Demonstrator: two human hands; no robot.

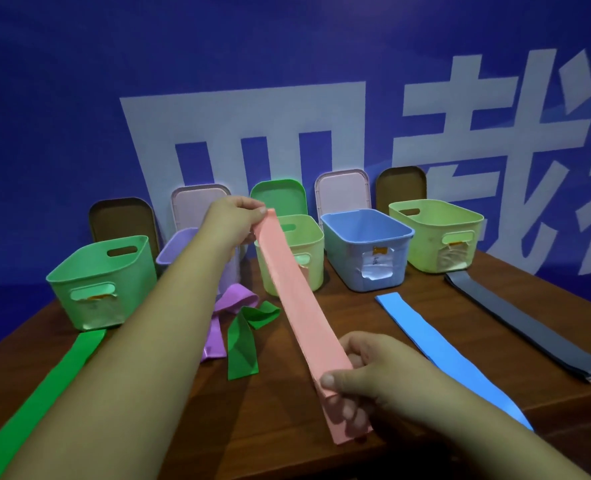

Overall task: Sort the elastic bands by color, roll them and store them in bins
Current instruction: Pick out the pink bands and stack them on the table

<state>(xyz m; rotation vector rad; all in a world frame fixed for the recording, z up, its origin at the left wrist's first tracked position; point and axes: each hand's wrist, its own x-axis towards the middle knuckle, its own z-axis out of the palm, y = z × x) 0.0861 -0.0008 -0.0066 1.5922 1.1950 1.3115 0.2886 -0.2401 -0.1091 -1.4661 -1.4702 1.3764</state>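
We pinch the pink band (295, 299) taut between left hand (242, 216) and right hand (366, 372); we should roll it evenly from 1 end.

Single head view, looking forward and down, close over wooden table (356, 317)

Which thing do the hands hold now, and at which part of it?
Both hold the pink band: the left hand pinches its far end, the right hand grips near its near end.

purple bin (176, 249) mostly behind forearm (141, 341), green band (41, 403) cut by left edge, bin labels (378, 263) unreadable
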